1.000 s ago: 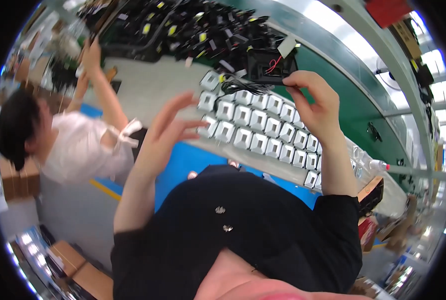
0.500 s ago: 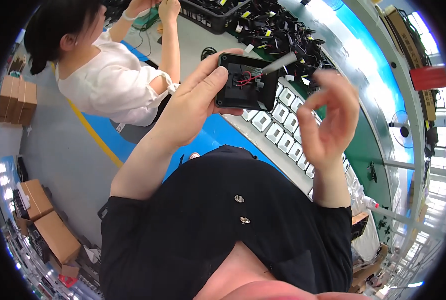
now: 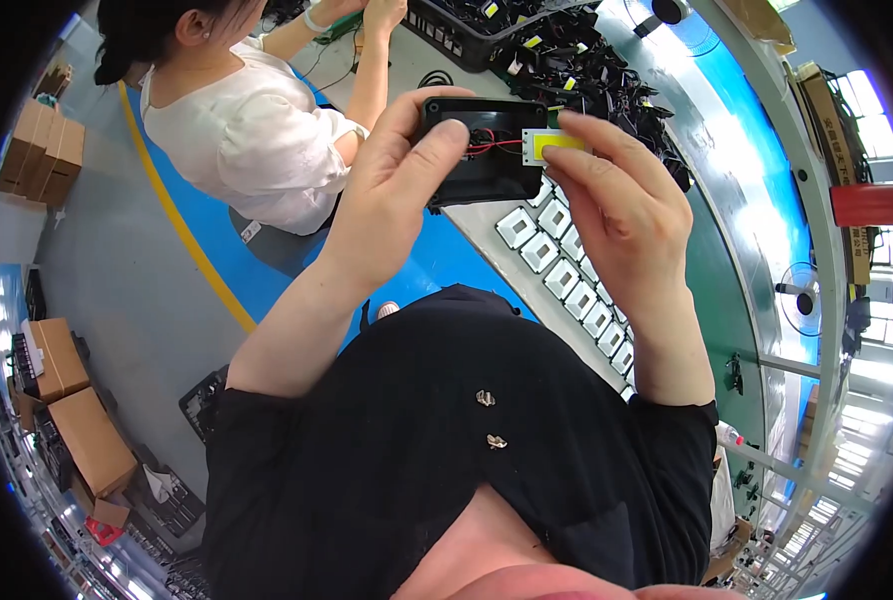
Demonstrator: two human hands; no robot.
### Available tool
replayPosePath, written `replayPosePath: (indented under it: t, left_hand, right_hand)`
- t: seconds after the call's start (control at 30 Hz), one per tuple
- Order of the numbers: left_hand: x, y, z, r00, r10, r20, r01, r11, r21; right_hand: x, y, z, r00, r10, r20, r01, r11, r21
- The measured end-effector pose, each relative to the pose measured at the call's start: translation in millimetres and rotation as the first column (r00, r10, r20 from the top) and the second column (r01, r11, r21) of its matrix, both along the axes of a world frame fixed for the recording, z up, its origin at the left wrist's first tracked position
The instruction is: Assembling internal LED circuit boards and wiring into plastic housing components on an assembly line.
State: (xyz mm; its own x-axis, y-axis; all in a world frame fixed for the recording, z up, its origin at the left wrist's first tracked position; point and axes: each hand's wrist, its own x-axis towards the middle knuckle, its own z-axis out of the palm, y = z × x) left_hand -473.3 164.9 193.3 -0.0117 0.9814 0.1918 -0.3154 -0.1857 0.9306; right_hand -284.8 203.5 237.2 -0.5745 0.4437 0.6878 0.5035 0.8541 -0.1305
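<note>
My left hand (image 3: 392,190) grips a black plastic housing (image 3: 492,183) by its left end, thumb over the rim, open side up. Red and black wires run inside it. They lead to a small white LED panel (image 3: 529,147) with a yellow face, which my right hand (image 3: 627,190) pinches between thumb and fingers at the housing's right edge. The far end of the panel is hidden by my fingers.
Rows of white square frames (image 3: 516,228) stand on the bench below my hands. Behind lie a heap of black wired parts (image 3: 607,90) and a black crate (image 3: 457,45). At the left a co-worker in a white top (image 3: 257,135) works at the same bench.
My right hand has come left to the housing and taken hold of the LED panel, which was blurred in motion before. The panel's yellow face now shows. My left hand keeps its grip.
</note>
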Motion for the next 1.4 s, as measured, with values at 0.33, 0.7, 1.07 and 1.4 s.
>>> replayPosePath:
  t: [0.33, 0.7, 1.07, 1.4]
  left_hand:
    - [15.5, 6.1, 5.6, 0.988, 0.144, 0.059, -0.148, 0.987, 0.060]
    - [10.3, -7.1, 13.1, 0.997, 0.014, -0.075, -0.006, 0.994, 0.107]
    - [0.2, -27.0, 27.0, 0.964, -0.261, 0.050, 0.258, 0.964, 0.065]
    - [4.3, -34.2, 36.6, 0.957, -0.286, 0.044, 0.286, 0.958, 0.021]
  right_hand:
    - [-0.3, -17.2, 19.0, 0.997, 0.024, 0.072, -0.030, 0.996, 0.079]
    - [-0.8, -19.1, 18.8, 0.995, 0.099, 0.027, -0.101, 0.989, 0.104]
    - [-6.5, -15.6, 9.4, 0.973, 0.228, -0.047, -0.222, 0.969, 0.109]
    - [-2.0, -23.2, 18.8, 0.983, 0.176, 0.045, -0.178, 0.983, 0.042]
